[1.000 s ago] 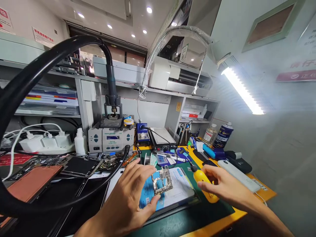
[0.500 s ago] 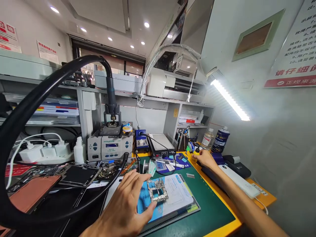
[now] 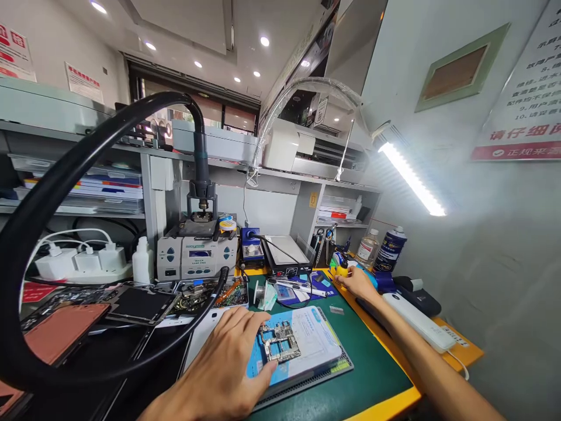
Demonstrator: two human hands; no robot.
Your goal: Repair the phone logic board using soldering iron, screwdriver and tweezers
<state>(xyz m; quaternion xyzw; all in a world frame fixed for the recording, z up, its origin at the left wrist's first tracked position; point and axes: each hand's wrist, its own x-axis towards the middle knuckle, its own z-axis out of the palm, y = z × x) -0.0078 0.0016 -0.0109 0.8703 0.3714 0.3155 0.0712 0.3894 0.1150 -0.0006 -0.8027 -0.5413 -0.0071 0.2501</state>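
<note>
My left hand [image 3: 223, 365] rests on the blue and white phone screen [image 3: 307, 345] on the green mat [image 3: 372, 374]. Its fingers and thumb pinch the edges of a small circuit board [image 3: 280, 342] lying on that screen. My right hand [image 3: 357, 283] is stretched out to the far right of the mat. Its fingers are closed on a small yellow bottle with a black tip [image 3: 342, 268], which stands upright beside the blue spray can [image 3: 390, 248].
A hot-air station [image 3: 197, 254] with a thick black hose [image 3: 65, 169] stands at the back left. Opened phones [image 3: 56, 327] lie on the left. A clear bottle [image 3: 367, 245], a white device [image 3: 414, 318], a heating plate [image 3: 284, 251] and a lit lamp [image 3: 409, 178] are on the right.
My right hand carried the yellow bottle from near the board out to the back right of the mat and stood it there. My left hand lowered the circuit board flat onto the screen.
</note>
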